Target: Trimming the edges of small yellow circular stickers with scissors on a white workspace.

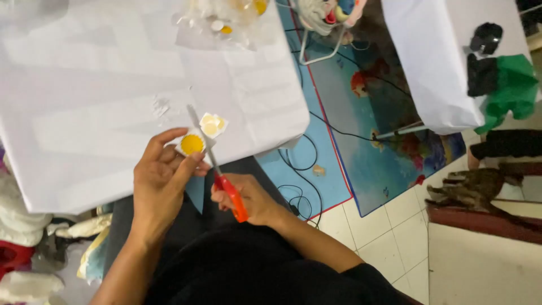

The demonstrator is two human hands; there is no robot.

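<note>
Left hand [161, 181] pinches yellow-centred paper piece [192, 144] at fingertips, over white table [84, 113] edge. Right hand [248, 200] grips red-handled scissors [217, 166], blades angled up just beside the piece.

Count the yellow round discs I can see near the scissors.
2: one yellow round disc in the left hand; one paler disc on the white table. Others may sit in the top pile.

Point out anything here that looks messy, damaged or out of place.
Small paper scraps lie strewn on the white table above the left hand. Black cables trail loose across the blue mat. Nothing looks damaged.
</note>
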